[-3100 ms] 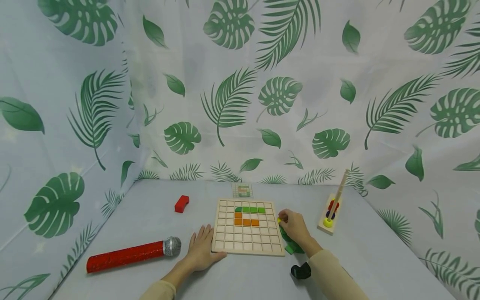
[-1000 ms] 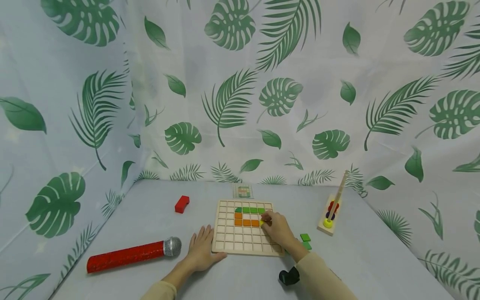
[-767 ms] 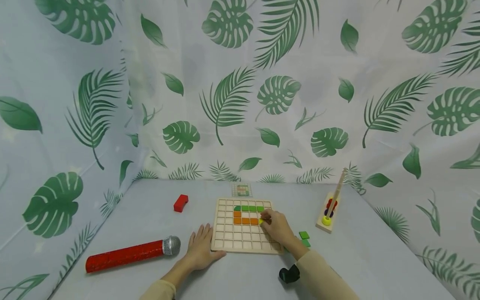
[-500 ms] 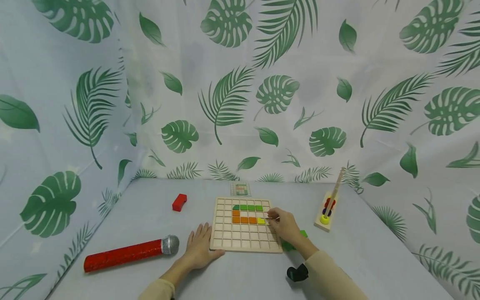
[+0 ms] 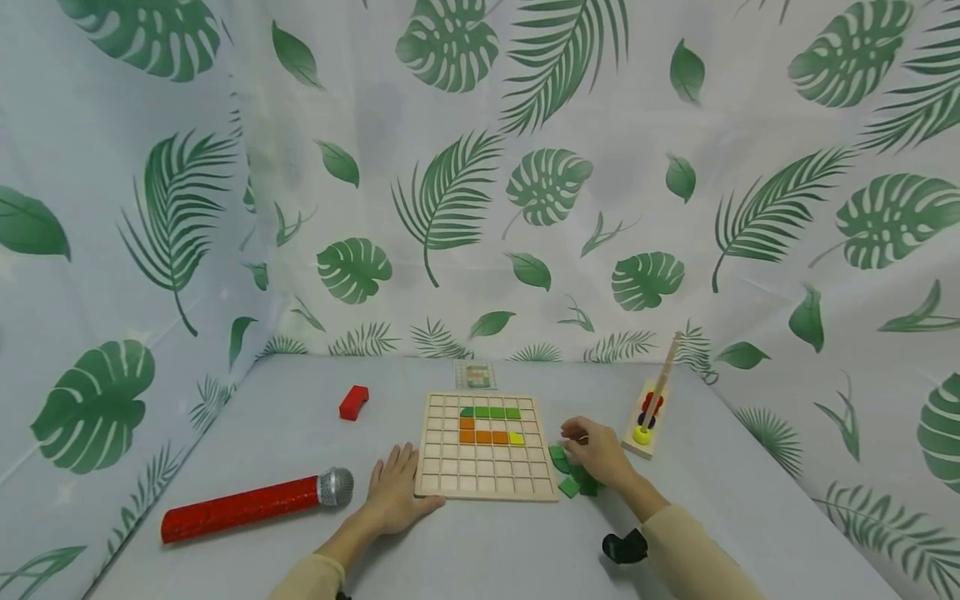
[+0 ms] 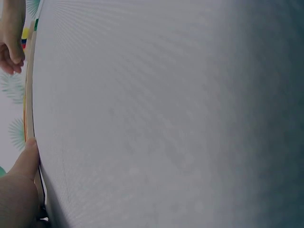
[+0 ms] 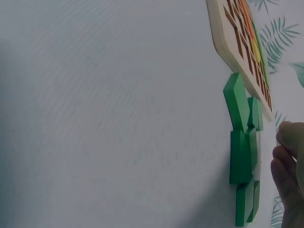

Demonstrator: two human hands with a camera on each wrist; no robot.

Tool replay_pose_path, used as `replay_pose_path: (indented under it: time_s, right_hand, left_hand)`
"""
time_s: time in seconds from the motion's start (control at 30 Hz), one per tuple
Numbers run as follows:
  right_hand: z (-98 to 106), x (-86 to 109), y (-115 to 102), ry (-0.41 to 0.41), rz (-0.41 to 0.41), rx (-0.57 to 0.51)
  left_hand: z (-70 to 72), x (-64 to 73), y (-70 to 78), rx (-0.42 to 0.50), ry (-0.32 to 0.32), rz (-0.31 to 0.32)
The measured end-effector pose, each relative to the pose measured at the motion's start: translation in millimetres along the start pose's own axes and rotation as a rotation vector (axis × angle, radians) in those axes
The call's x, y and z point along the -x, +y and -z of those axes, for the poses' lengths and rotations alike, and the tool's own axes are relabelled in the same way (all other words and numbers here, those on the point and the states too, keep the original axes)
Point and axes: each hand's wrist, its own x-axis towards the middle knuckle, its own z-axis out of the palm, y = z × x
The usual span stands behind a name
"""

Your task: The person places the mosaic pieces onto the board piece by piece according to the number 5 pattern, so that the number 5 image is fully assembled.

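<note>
A wooden grid board (image 5: pixel 487 483) lies on the table. On it are a row of green tiles (image 5: pixel 497 412), several orange tiles (image 5: pixel 483 437) below, and one yellow tile (image 5: pixel 517 439) at the right end of the lower orange row. My left hand (image 5: pixel 392 493) rests spread at the board's lower left corner, its thumb (image 6: pixel 29 156) along the edge in the left wrist view. Just right of the board, my right hand (image 5: pixel 598 452) hangs over loose green blocks (image 7: pixel 241 156), fingers loosely bent, no piece visible in them.
A patterned card (image 5: pixel 476 375) lies behind the board. A red toy microphone (image 5: pixel 243 508) and a red arch block (image 5: pixel 353 402) are to the left. A wooden stand with coloured beads (image 5: pixel 637 446) is at the right. Near the right sleeve lies a black object (image 5: pixel 624 547).
My right hand carried the yellow tile from beside the board to the end of the orange row and let go, then moved back right over the green blocks. My left hand stayed in place.
</note>
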Motion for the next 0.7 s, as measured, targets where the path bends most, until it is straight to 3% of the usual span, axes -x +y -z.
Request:
replay_pose_path:
  time_s: [0.7]
  right_hand:
    - [37,24.4,33,0.003,0.010,0.060]
  left_hand:
    - [-1.1,-1.5,-0.5,0.010,-0.013,0.016]
